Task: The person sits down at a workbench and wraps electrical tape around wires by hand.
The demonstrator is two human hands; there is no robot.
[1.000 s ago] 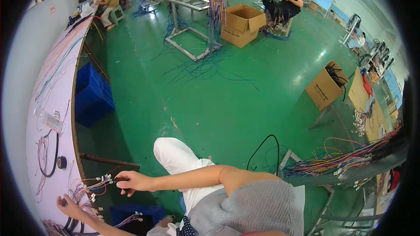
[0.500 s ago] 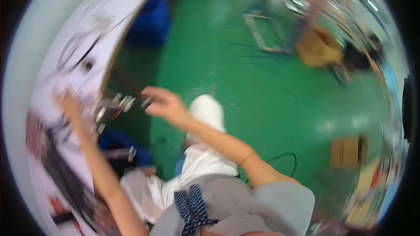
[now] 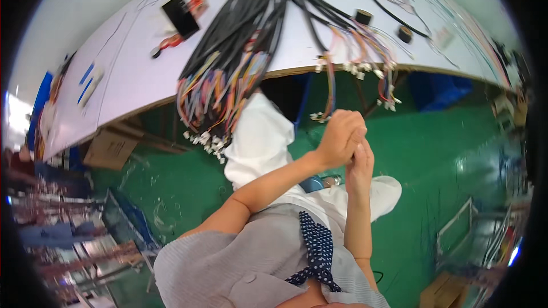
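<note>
– On the surface (image 3: 134, 74), we note the black-sleeved wire bundle (image 3: 242, 20), ends drooping over the edge: probably heavy, limp, best lifted by its sleeves.
– And the hands?
– Left hand (image 3: 338, 141) curls against right hand (image 3: 359, 171); we cannot tell whether their fingers hold anything.
– Thin wire branch (image 3: 330, 88) hanging near them: light, we judge; grip above its connectors (image 3: 319, 117).

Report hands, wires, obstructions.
Left hand touching right hand, grasp unclear. Black-sleeved multicoloured wire bundle hanging off white table. Possible obstruction: slim multicoloured wire bundle near hands.
</note>
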